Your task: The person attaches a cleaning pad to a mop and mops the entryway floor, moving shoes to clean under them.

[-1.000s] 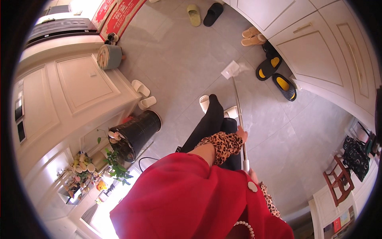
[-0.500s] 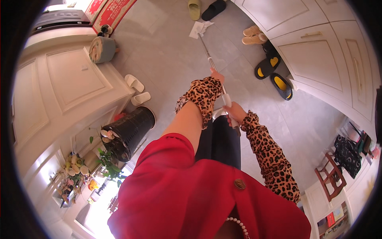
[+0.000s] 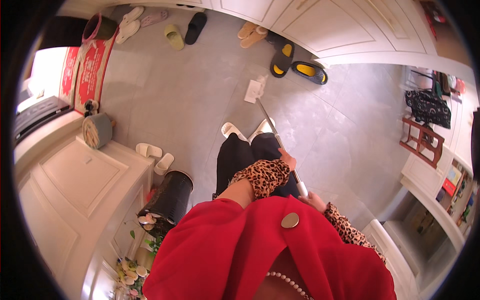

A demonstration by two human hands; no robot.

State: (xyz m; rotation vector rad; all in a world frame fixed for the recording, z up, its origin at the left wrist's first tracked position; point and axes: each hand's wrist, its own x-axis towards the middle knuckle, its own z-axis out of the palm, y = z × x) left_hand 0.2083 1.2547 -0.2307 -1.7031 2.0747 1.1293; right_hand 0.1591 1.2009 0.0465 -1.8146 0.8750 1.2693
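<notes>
A long-handled mop (image 3: 270, 123) with a slim metal pole slants across the floor in front of my legs. Its white head (image 3: 253, 92), a flat rectangle with crumpled white cloth at one side, rests on the grey tiles beyond my feet. My left hand (image 3: 287, 159) is wrapped around the middle of the pole. Nearer my body, my right hand (image 3: 314, 201) closes on the white grip (image 3: 302, 189) at the upper end; some of its fingers are hidden. Below my dark trousers, white slippers (image 3: 231, 131) show on my feet.
Dark slippers with yellow insides (image 3: 310, 72) lie by the white cabinet (image 3: 330, 30), tan slippers (image 3: 252, 35) farther left. A black bin (image 3: 170, 197) and white slippers (image 3: 149, 150) are on the left. A brown wooden stool (image 3: 422, 141) stands at the right.
The mop head has come closer to my feet, and both hands have drawn back toward my body. My view has turned right, and my slippered feet now show.
</notes>
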